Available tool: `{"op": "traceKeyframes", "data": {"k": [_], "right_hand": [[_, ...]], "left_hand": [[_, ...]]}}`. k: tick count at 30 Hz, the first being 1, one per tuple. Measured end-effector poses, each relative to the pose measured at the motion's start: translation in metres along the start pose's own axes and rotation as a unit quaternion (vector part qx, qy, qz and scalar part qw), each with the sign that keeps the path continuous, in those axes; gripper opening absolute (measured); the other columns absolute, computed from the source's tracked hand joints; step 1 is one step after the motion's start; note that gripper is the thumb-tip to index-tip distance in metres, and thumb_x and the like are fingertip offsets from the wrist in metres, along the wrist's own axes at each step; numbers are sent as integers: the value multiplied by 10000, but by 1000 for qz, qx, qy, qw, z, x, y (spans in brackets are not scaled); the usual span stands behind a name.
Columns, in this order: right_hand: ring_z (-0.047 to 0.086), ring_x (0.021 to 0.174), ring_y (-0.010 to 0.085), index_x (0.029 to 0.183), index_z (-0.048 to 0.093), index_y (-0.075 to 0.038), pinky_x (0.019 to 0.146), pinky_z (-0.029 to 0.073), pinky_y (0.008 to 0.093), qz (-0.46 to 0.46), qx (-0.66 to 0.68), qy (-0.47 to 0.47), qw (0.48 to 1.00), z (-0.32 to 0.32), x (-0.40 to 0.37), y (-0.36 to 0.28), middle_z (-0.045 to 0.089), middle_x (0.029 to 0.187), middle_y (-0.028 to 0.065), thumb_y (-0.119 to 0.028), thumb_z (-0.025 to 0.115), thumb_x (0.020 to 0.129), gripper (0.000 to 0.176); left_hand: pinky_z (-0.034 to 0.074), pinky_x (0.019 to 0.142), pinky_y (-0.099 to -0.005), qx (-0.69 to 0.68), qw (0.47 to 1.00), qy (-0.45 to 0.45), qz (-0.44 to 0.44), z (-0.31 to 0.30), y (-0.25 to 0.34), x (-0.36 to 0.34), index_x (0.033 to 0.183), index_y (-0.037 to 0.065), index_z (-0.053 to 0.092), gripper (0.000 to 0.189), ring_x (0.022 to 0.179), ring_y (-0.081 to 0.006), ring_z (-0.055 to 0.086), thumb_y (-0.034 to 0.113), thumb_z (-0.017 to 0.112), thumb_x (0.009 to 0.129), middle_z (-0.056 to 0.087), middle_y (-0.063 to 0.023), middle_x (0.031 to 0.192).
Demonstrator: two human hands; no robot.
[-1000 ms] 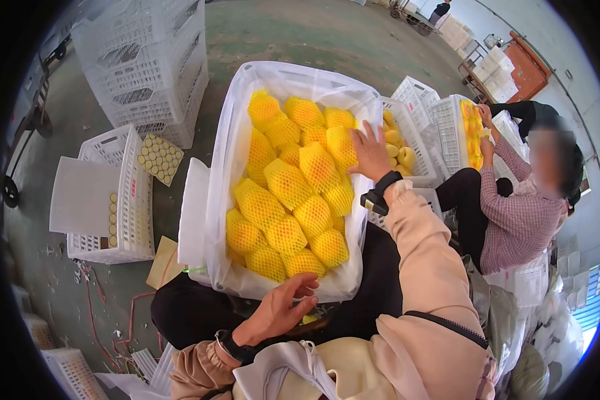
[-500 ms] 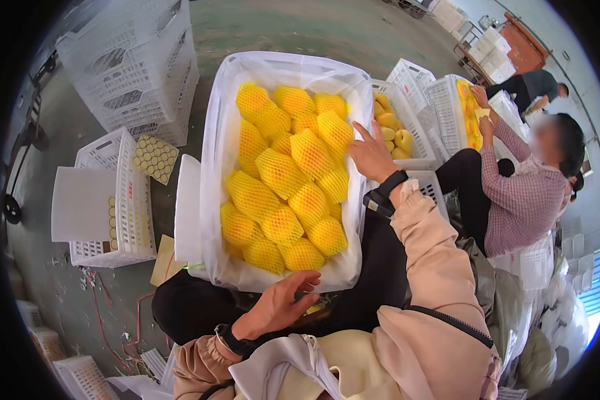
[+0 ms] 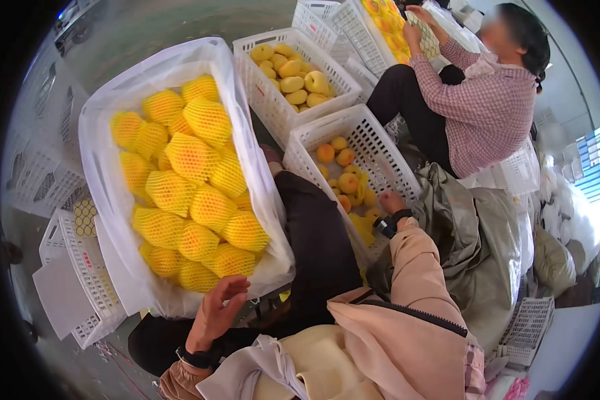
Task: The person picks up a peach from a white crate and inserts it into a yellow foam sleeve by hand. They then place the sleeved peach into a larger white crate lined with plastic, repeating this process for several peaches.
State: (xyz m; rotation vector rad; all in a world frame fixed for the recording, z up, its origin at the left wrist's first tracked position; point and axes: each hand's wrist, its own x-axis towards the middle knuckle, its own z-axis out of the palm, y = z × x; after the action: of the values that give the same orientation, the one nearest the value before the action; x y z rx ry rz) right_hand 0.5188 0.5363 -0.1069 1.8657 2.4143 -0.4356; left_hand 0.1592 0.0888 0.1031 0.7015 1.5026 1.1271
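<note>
On my lap a white crate with a white liner [image 3: 93,150] holds several yellow fruits in yellow foam nets [image 3: 192,159]. My left hand [image 3: 219,312] is beside its near edge, fingers apart and curved, nothing in them. Over on the right, my right hand [image 3: 393,202] reaches down into a white perforated crate [image 3: 387,143]. Loose orange-yellow fruits that look like peaches [image 3: 348,183] and some yellow foam nets [image 3: 361,227] lie in that crate. The right fingers point away and are mostly hidden, so their grip does not show.
Behind the right-hand crate stands another white crate [image 3: 267,110] full of bare yellow fruits [image 3: 291,85]. A co-worker in a checked shirt [image 3: 490,127] sits at the upper right. Grey-green sheeting [image 3: 477,233] lies right of my arm. White crates [image 3: 90,280] stand at left.
My right hand has moved from the lined crate's right rim into the perforated crate. My left hand stays near the lined crate's near edge. The view has turned right and down.
</note>
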Motion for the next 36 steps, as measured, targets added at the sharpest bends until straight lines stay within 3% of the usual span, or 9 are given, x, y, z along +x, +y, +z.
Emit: {"op": "traceKeyframes", "data": {"k": [4,7,9,10,15,20,26,28,36], "right_hand": [[618,827,277,988,626,-17,743,479,369,-320,76,3,944,43,-21,15,653,915,152,-191,542,793,274],[565,982,269,1142,542,-46,833,459,351,-199,300,-179,916,10,-17,-65,606,1004,161,-68,572,782,361],[587,942,272,1161,518,-28,820,467,346,-331,54,-45,941,105,53,16,622,925,159,-45,607,748,423],[607,839,284,1109,539,18,795,469,369,24,238,-207,949,127,85,39,631,908,168,-85,645,726,411],[565,642,185,954,597,38,605,469,313,-110,-53,30,992,24,63,-47,627,790,98,-78,630,740,246],[466,547,70,863,591,-19,509,383,208,-42,493,201,845,-51,16,-82,550,640,8,-49,609,732,135],[538,560,172,764,617,-15,502,413,291,-87,235,108,962,-15,-2,-48,588,666,91,-96,589,720,96],[593,652,294,812,611,5,572,455,347,-382,-185,-1,905,15,18,-22,619,753,169,-132,584,743,156],[586,801,387,953,572,28,674,458,398,-237,-26,-56,970,63,-22,8,611,887,215,-155,558,792,244]], "left_hand": [[461,838,-291,32,998,-8,-54,11,-4,24,1128,-11,511,295,964,-175,587,91,559,856,611,-110,1045],[463,832,-287,73,995,-17,-65,16,4,32,1140,17,519,303,954,-172,592,156,546,872,616,-96,1036],[468,806,-287,119,993,-19,-20,16,-7,40,1127,18,527,316,925,-190,603,214,531,879,622,-113,1011],[468,806,-287,113,993,11,-26,17,-10,41,1127,18,527,316,925,-190,603,214,531,879,622,-113,1011],[471,739,-304,140,989,18,33,20,-12,44,1084,20,551,314,851,-225,617,242,531,863,636,-127,928],[452,832,-301,149,988,-2,32,15,-11,32,1118,22,536,309,939,-210,595,218,505,880,620,-101,1025],[460,805,-299,149,987,-24,52,13,-23,22,1107,21,542,314,929,-204,599,221,523,866,622,-99,1026],[462,798,-303,156,987,-24,36,11,-18,13,1107,21,542,316,926,-209,601,221,527,862,622,-103,1025],[475,703,-327,175,983,-15,62,14,-17,11,1012,26,568,279,803,-248,620,240,535,836,635,-125,883]]}}
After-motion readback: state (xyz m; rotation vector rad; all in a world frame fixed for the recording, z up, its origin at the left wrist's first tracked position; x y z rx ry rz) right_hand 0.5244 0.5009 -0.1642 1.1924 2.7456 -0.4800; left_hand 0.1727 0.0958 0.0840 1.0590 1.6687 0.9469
